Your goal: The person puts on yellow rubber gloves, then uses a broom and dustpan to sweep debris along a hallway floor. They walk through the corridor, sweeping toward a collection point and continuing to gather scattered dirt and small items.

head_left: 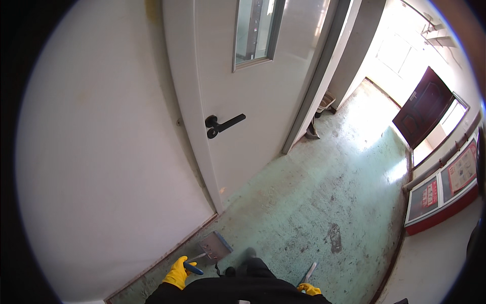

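Note:
At the lower left my left hand point(177, 274), in a yellow rubber glove, is closed around the dark blue grip of a long-handled dustpan point(216, 247). Its pan rests on the green floor close to the wall's foot, with small bits of dirt in it. My right hand point(310, 289), also gloved in yellow, is at the lower edge, closed on a narrow, pale, stick-like tool point(310, 272) that points forward; its kind cannot be made out. My dark clothing hides part of the floor between both hands.
A white door point(253, 116) with a black lever handle is shut at the left. The worn green floor point(304, 202) carries dark stains and scattered dirt. A red-framed wall cabinet point(443, 185) juts out at right. Farther on, a dark red door point(424, 109) stands open; a basket point(326, 101) sits by the wall.

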`<state>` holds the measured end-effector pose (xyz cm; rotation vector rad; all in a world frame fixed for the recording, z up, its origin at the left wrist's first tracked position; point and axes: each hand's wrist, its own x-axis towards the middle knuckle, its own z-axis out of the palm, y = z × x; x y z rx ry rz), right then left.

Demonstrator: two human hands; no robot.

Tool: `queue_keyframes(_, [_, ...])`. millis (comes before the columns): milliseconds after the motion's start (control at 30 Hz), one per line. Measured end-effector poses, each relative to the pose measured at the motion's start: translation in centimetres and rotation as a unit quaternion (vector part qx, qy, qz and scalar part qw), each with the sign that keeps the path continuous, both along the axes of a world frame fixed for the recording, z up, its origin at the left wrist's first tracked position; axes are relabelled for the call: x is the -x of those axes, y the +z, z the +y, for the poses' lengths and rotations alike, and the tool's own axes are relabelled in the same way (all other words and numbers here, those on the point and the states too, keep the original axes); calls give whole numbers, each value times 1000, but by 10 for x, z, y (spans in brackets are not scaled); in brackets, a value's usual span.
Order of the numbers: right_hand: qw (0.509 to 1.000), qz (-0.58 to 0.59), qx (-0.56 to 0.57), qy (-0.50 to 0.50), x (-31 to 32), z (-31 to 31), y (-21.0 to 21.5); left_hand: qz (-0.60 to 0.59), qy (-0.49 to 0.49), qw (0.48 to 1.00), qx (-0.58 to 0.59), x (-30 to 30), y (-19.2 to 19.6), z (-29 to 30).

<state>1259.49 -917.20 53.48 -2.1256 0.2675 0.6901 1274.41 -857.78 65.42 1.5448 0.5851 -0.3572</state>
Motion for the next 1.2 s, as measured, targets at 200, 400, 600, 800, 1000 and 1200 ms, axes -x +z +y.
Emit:
queue_keyframes(200, [997,18,-26,-69,-20,-6,-33,222,130,955,145,-93,6,-44])
queue_keyframes(400, [995,51,-16,-84,-151,-37,4,303,131,930,160,-170,-29,-101])
queue_keyframes(600, [998,-26,-31,42,-239,-64,7,250,180,944,116,-230,-12,-169])
queue_keyframes(800, [979,109,-146,-89,-293,-73,5,253,164,947,112,-254,-17,-186])
queue_keyframes(1000, [991,112,-62,-30,-330,-62,36,247,101,950,162,-279,-58,-182])
queue_keyframes(1200, [993,113,-30,-23,-358,-45,61,235,56,953,180,-309,-50,-175])
